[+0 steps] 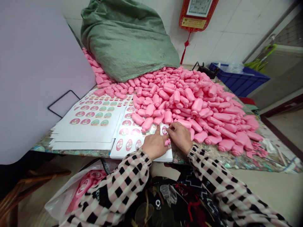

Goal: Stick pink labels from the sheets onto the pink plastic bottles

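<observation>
Left fingers [157,130] around pink bottle [167,142], label sheet [124,152] beneath

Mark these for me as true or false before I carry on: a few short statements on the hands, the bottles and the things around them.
1. Pink bottles lie heaped on the table. True.
2. The left hand is inside the green sack. False: the left hand is over the sticker sheet, and the green sack lies beyond it.
3. The right hand is near the sticker sheet's right edge. True.
4. The bin at the far right is yellow. False: the bin is blue.
5. Both sleeves are plain white. False: the sleeves are checked.
</observation>
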`<state>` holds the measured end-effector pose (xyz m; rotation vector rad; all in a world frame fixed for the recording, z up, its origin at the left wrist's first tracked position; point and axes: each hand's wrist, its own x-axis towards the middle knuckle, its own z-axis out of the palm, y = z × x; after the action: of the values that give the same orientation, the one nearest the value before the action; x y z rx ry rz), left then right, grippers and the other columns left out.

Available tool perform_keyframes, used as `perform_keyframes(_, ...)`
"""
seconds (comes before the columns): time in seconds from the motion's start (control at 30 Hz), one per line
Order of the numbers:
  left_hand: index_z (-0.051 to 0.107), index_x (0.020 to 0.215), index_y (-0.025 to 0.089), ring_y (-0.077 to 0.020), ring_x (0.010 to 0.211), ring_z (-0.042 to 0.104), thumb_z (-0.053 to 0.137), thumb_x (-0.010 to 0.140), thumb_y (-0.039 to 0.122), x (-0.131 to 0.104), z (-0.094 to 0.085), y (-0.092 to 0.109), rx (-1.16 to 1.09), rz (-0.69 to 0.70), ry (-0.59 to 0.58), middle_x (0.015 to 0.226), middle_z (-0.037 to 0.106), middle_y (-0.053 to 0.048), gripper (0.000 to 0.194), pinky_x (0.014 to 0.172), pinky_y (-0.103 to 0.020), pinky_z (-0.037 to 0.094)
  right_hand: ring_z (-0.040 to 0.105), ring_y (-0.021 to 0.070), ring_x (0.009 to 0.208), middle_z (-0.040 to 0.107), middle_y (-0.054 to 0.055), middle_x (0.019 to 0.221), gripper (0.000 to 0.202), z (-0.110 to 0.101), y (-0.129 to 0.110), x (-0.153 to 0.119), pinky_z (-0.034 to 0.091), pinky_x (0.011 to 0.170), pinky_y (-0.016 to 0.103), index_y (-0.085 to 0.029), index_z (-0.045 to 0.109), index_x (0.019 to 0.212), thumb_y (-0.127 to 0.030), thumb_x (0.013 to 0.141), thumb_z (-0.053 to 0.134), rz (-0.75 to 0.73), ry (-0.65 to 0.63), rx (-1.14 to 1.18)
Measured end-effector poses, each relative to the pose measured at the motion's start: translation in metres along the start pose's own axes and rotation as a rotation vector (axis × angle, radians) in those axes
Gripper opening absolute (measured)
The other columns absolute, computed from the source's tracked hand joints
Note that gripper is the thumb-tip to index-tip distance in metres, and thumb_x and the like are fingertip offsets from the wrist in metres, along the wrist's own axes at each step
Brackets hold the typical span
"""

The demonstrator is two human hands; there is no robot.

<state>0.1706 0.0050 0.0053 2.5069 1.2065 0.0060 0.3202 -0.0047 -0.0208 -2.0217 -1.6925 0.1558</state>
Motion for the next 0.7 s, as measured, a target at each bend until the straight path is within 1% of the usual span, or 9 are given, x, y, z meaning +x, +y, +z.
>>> perform_keyframes(0.13,0.055,0.121,0.032,-0.0381,0.097,0.061,0.045,0.078,0.058,0.000,0.001,0.000,-0.020,-0.012,0.003,0.148,0.025,-0.016,0.051,0.078,-0.051,0.045,0.054,0.0149,0.071,0.061,0.000,0.079,0.020,-0.003,-0.006,-0.002,0.027,0.056,0.027,-0.022,0.059,0.072,-0.037,0.083,0.052,-0.028,0.030,-0.041)
perform_keyframes(0.27,0.055,0.122,0.034,-0.0361,0.093,0.062,0.040,0.078,0.063,0.000,0.000,0.000,-0.023,-0.001,0.030,0.147,0.026,-0.014,0.054,0.076,-0.050,0.045,0.054,0.0153,0.074,0.060,0.001,0.079,0.021,-0.010,-0.014,-0.005,0.029,0.058,0.027,-0.022,0.059,0.072,-0.037,0.085,0.051,-0.076,0.082,-0.038)
perform_keyframes(0.33,0.053,0.124,0.037,-0.0349,0.091,0.063,0.040,0.079,0.061,-0.001,0.001,0.001,-0.016,0.011,0.047,0.145,0.030,-0.013,0.052,0.074,-0.048,0.046,0.055,0.0152,0.075,0.061,0.001,0.079,0.020,-0.014,-0.016,-0.006,0.031,0.060,0.027,-0.022,0.060,0.073,-0.037,0.084,0.052,-0.074,0.125,-0.005)
perform_keyframes(0.4,0.050,0.126,0.039,-0.0339,0.090,0.063,0.045,0.080,0.056,-0.004,0.003,0.000,-0.007,0.032,0.069,0.143,0.033,-0.013,0.049,0.074,-0.047,0.046,0.055,0.0150,0.073,0.061,0.000,0.078,0.020,-0.019,-0.015,-0.007,0.032,0.060,0.027,-0.022,0.061,0.073,-0.038,0.083,0.054,-0.042,0.158,0.055)
perform_keyframes(0.5,0.048,0.128,0.036,-0.0329,0.093,0.060,0.049,0.081,0.048,-0.013,0.009,-0.004,-0.046,0.089,0.145,0.140,0.038,-0.012,0.048,0.078,-0.047,0.045,0.054,0.0149,0.070,0.062,0.000,0.077,0.020,-0.024,-0.009,-0.007,0.034,0.060,0.027,-0.023,0.063,0.074,-0.041,0.080,0.058,0.025,0.157,0.215)
perform_keyframes(0.57,0.050,0.127,0.031,-0.0322,0.101,0.057,0.051,0.082,0.045,-0.021,0.012,-0.007,-0.161,0.131,0.211,0.137,0.042,-0.012,0.047,0.085,-0.046,0.042,0.054,0.0152,0.068,0.062,0.000,0.073,0.021,-0.026,-0.004,-0.008,0.037,0.061,0.028,-0.022,0.063,0.073,-0.042,0.077,0.060,0.073,0.156,0.379)
perform_keyframes(0.6,0.052,0.125,0.028,-0.0312,0.105,0.054,0.052,0.082,0.045,-0.025,0.013,-0.008,-0.261,0.137,0.252,0.133,0.046,-0.011,0.047,0.089,-0.045,0.041,0.054,0.0152,0.066,0.062,0.000,0.071,0.022,-0.027,-0.002,-0.008,0.038,0.062,0.028,-0.021,0.063,0.072,-0.043,0.076,0.062,0.098,0.161,0.478)
perform_keyframes(0.67,0.056,0.119,0.023,-0.0266,0.106,0.053,0.054,0.081,0.046,-0.032,0.012,-0.008,-0.562,0.075,0.334,0.119,0.056,-0.010,0.045,0.091,-0.039,0.040,0.053,0.0147,0.064,0.061,0.000,0.068,0.025,-0.030,-0.002,-0.011,0.040,0.062,0.028,-0.019,0.062,0.071,-0.044,0.073,0.065,0.141,0.170,0.685)
perform_keyframes(0.7,0.057,0.115,0.021,-0.0233,0.099,0.056,0.053,0.081,0.049,-0.035,0.010,-0.007,-0.768,0.014,0.358,0.109,0.060,-0.009,0.045,0.088,-0.035,0.042,0.053,0.0142,0.064,0.060,-0.001,0.068,0.026,-0.033,-0.004,-0.013,0.040,0.062,0.028,-0.019,0.062,0.072,-0.044,0.072,0.066,0.153,0.168,0.779)
